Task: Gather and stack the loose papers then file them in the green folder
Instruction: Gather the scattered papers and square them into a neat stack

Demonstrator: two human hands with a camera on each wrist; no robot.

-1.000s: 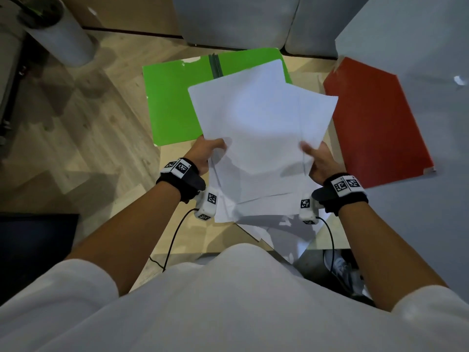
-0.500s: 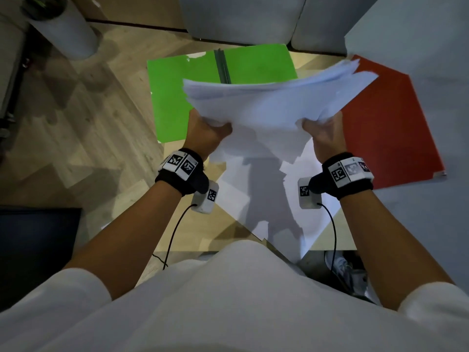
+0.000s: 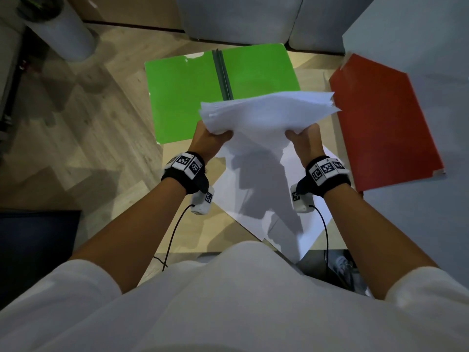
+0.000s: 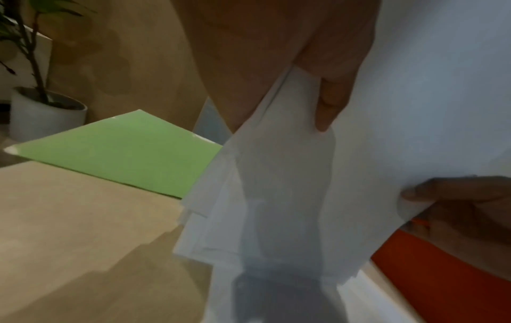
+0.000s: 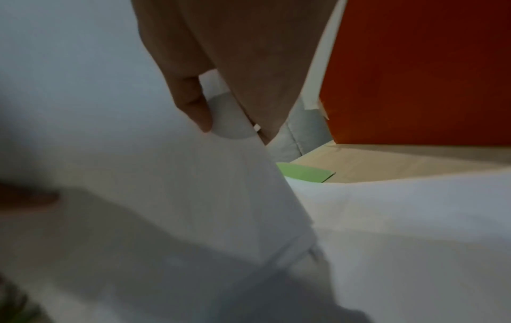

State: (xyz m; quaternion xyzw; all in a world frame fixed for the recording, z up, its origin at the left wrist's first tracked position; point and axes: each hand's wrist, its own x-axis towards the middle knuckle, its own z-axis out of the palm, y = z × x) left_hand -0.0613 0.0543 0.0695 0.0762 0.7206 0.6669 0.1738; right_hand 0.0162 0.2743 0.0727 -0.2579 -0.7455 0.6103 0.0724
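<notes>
A bundle of white papers [image 3: 266, 113] stands nearly on edge above the table, its lower edge near the sheets below. My left hand [image 3: 210, 138] grips its left side and my right hand [image 3: 303, 138] grips its right side. In the left wrist view the thumb [image 4: 331, 94] presses the papers [image 4: 276, 196], whose edges are uneven. In the right wrist view the thumb [image 5: 190, 102] pinches the papers [image 5: 165, 196]. The green folder [image 3: 182, 97] lies open and flat just beyond the bundle. More white sheets [image 3: 253, 194] lie on the table under my hands.
A red folder [image 3: 380, 123] lies to the right of the green one. The light wooden table [image 3: 182, 232] is small, with floor to its left. A potted plant [image 4: 41, 109] stands on the floor at far left, grey cushions [image 3: 241, 19] behind the table.
The papers, first held flat and fanned out, have been tipped up on edge and squared into a tighter bundle. Both hands moved slightly toward me and closer together.
</notes>
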